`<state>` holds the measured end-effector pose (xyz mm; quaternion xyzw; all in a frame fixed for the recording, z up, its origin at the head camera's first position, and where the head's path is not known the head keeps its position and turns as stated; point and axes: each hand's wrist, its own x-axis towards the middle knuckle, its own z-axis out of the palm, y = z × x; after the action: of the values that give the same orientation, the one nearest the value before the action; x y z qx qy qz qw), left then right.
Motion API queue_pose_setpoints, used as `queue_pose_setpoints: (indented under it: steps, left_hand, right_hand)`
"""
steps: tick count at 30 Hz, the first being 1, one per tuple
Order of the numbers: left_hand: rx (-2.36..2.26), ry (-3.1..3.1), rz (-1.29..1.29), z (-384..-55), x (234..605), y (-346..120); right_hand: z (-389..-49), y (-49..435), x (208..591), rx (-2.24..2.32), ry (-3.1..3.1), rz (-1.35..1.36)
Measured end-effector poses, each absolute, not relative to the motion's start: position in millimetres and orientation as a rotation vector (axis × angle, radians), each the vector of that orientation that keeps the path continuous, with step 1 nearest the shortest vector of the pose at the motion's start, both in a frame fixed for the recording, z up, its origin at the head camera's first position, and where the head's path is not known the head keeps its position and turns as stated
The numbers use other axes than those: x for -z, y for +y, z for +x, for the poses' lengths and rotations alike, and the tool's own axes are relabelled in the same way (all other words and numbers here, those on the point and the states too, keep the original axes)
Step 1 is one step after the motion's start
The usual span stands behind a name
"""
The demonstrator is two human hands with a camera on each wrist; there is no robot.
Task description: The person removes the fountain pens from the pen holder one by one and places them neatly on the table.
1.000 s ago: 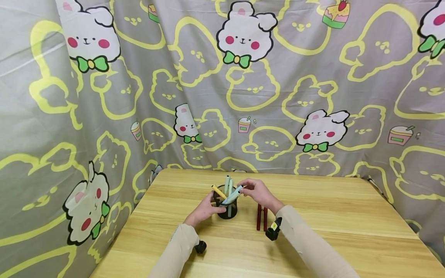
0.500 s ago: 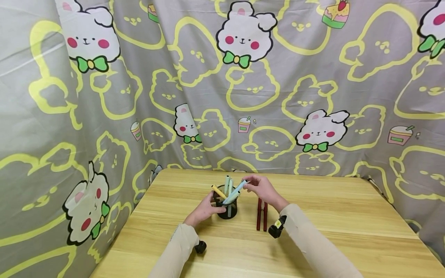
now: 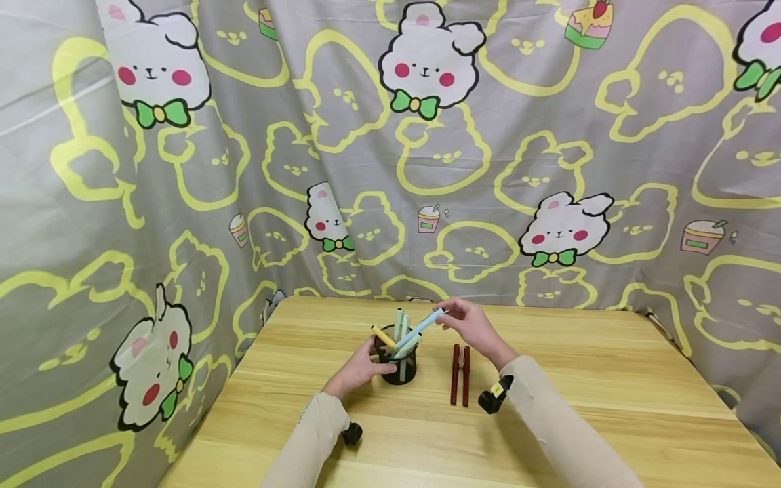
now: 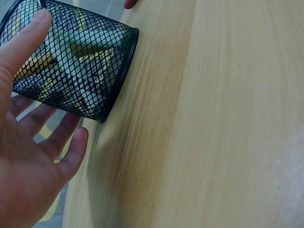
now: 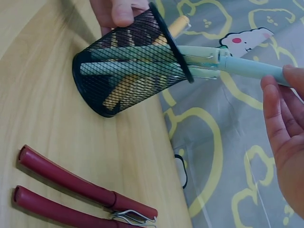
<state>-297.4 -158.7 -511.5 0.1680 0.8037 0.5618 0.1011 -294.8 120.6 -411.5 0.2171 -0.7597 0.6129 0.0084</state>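
A black mesh pen holder (image 3: 398, 371) stands upright on the table with several pens in it. My left hand (image 3: 358, 369) holds it from the left, thumb in front and fingers behind; the left wrist view shows the thumb on the mesh (image 4: 80, 61). Between the thumb and fingertips of my right hand (image 3: 472, 327) is the upper end of a light blue pen (image 3: 421, 328). That pen slants up to the right, its lower end at the holder's mouth. A yellow pen (image 3: 383, 335) leans left in the holder, beside pale green pens (image 3: 399, 322).
Right of the holder lies a tool with two dark red handles (image 3: 454, 379) and a thin metal wire spring (image 5: 133, 217) between them. A patterned grey curtain (image 3: 366, 169) hangs behind and left of the wooden table (image 3: 586, 379).
My right hand has moved up and right, drawing the light blue pen partway out of the holder. My left hand and the holder have stayed in place.
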Motion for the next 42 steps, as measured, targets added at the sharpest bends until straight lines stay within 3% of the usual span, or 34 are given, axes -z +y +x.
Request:
queue_pose_setpoints:
  steps: [10, 19, 36, 42]
  left_hand:
    - [-1.643, 2.393, 0.488, -296.5, 512.3, -158.7]
    - [-1.643, 2.397, 0.489, -296.9, 512.9, -158.4]
    - [-1.641, 2.399, 0.472, -292.9, 510.0, -157.4]
    - [-1.665, 2.364, 0.465, -276.8, 487.0, -154.0]
  right_hand:
    - [-298.0, 133.9, 408.9, -2.0, -2.249, 0.647]
    - [-315.4, 146.2, 428.5, -2.092, -2.14, 0.632]
    - [-314.2, 179.7, 424.6, -2.137, -2.007, 0.537]
    - [-311.1, 188.6, 424.7, -2.165, -1.973, 0.529]
